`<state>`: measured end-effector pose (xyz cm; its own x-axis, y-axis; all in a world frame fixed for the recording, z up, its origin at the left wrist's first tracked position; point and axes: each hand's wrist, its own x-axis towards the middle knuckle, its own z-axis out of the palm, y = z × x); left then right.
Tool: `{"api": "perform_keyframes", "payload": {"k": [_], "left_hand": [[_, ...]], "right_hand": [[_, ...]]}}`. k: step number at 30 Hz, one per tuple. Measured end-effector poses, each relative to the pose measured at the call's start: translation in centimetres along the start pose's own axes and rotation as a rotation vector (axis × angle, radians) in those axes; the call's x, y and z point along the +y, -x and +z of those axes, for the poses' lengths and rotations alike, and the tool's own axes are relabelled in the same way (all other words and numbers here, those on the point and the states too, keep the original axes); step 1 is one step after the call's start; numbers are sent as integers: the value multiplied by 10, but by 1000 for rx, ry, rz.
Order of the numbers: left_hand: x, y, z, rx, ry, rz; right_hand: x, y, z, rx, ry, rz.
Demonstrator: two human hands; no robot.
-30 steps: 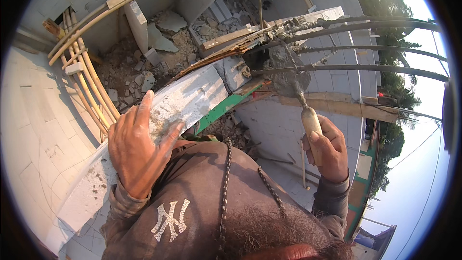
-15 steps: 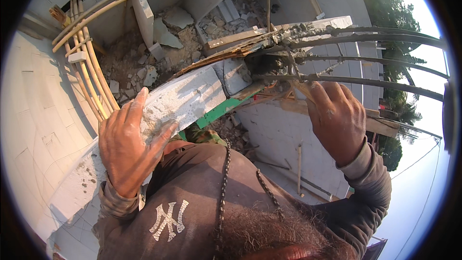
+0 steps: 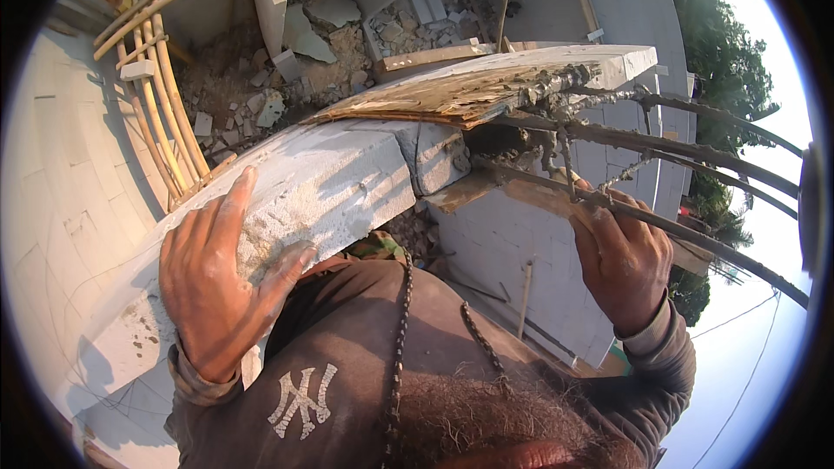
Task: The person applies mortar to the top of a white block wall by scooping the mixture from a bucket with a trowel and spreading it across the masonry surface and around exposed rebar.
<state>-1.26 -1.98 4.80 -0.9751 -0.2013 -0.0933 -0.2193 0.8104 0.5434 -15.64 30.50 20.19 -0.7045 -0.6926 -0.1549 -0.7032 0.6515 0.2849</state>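
Observation:
My left hand (image 3: 217,282) lies on the pale concrete block wall (image 3: 321,187), fingers spread and thumb along its near edge. Right of it, my right hand (image 3: 624,260) is closed just below the steel reinforcing bars (image 3: 695,156), its fingertips partly behind the lowest bar. What those fingers grip is hidden. Mortar-crusted bars jut rightward from the gap at the wall's end, tied by crosswise wire. A splintered plywood board (image 3: 417,100) stands along the far side of the wall. A wooden piece (image 3: 460,191) sits under the block's end.
Rubble (image 3: 252,113) and broken slabs cover the ground beyond the wall. Bamboo poles (image 3: 161,95) lean at the left, beside a block wall (image 3: 69,174). Another pale wall (image 3: 512,252) stands lower right of the block end. Trees (image 3: 721,61) rise at the right.
The view has shifted, and the plywood board shows more of its face. My right hand appears lower and further right. The green strip under the block is out of sight. My left hand stays on the wall.

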Motion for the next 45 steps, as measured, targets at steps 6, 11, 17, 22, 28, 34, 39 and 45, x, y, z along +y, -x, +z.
{"api": "perform_keyframes", "payload": {"k": [6,11,17,22,28,34,39,45], "left_hand": [[-1,3,-1,-2,-29,-16],[-5,-1,-1,7,-14,24],[-6,-2,-4,-29,-12,1],[-5,-5,-9,-47,5,29],[1,0,-7,-62,-1,65],[0,4,-1,-23,9,79],[2,6,1,39,40,84],[4,6,-1,37,9,70]], "right_hand": [[14,-1,-8,-95,-206,-26],[17,47,11,-14,-276,209],[18,95,18,109,-169,306],[7,114,26,86,-230,445],[-26,156,71,264,-695,839],[-51,177,113,578,-1437,1172],[-61,137,123,1128,-1903,1228],[-46,115,101,861,-1936,1039]]}}
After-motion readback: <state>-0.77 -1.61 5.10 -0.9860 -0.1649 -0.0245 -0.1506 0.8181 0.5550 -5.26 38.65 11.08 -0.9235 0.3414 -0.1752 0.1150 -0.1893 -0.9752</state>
